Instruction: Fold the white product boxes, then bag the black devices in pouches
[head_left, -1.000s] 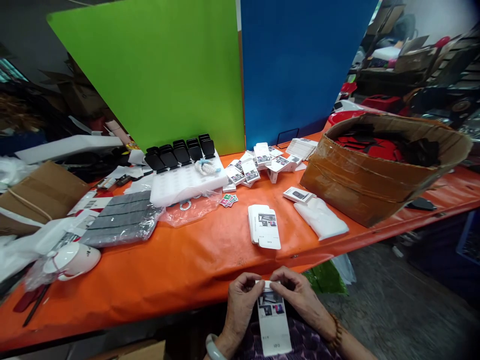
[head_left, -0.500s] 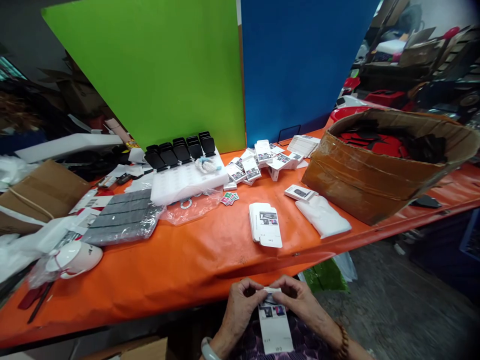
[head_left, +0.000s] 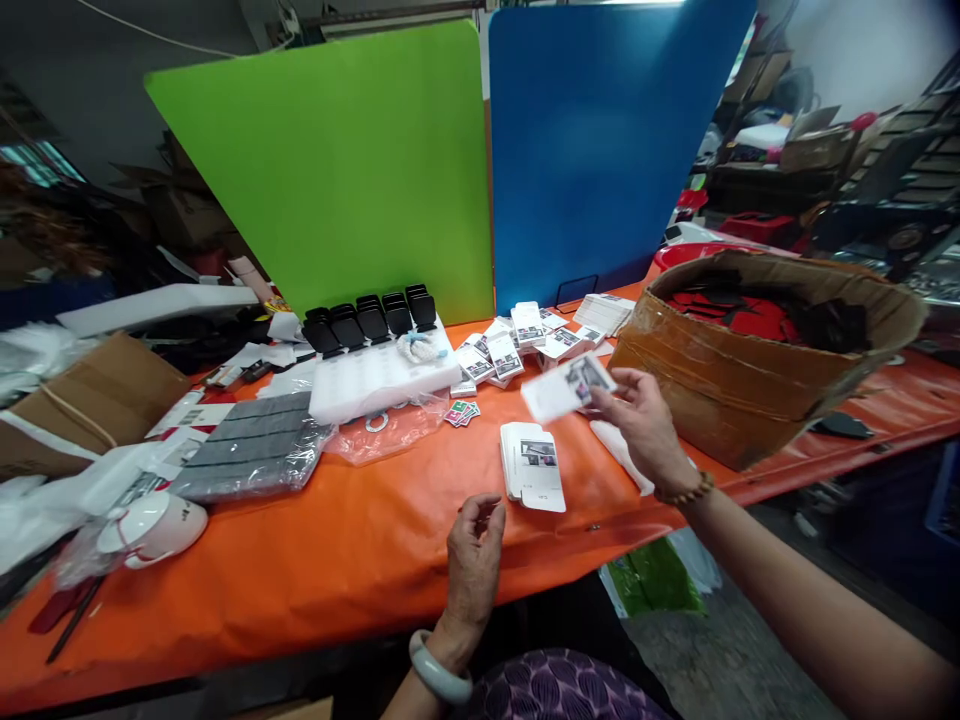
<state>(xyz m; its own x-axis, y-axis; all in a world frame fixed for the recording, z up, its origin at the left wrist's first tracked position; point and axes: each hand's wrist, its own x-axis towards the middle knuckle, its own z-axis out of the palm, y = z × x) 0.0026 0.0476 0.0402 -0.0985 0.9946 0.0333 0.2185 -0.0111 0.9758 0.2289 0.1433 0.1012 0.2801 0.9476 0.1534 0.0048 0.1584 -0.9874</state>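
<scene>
My right hand (head_left: 637, 420) pinches a white printed box (head_left: 559, 392) by its right end, held tilted above the table and slightly blurred. Beneath it lies a stack of flat white printed boxes (head_left: 541, 475). My left hand (head_left: 476, 550) hovers over the table's front edge, left of that stack. Its fingers are loosely curled, a gap shows between thumb and fingers, and nothing is in them. Behind the held box is a pile of white boxes (head_left: 504, 355). A white foam packet (head_left: 619, 450) lies partly hidden behind my right hand.
A large cardboard box (head_left: 720, 400) with red and black pieces stands on the right. White foam (head_left: 375, 375) carries rows of black pieces (head_left: 360, 320). Green (head_left: 352, 160) and blue (head_left: 592, 150) panels rise behind the orange table (head_left: 315, 580). A white cup (head_left: 169, 525) lies far left.
My right hand has moved up and forward from my lap with the white box, over the table. My left hand has let go of it and moved up to the table edge. The view tilted upward.
</scene>
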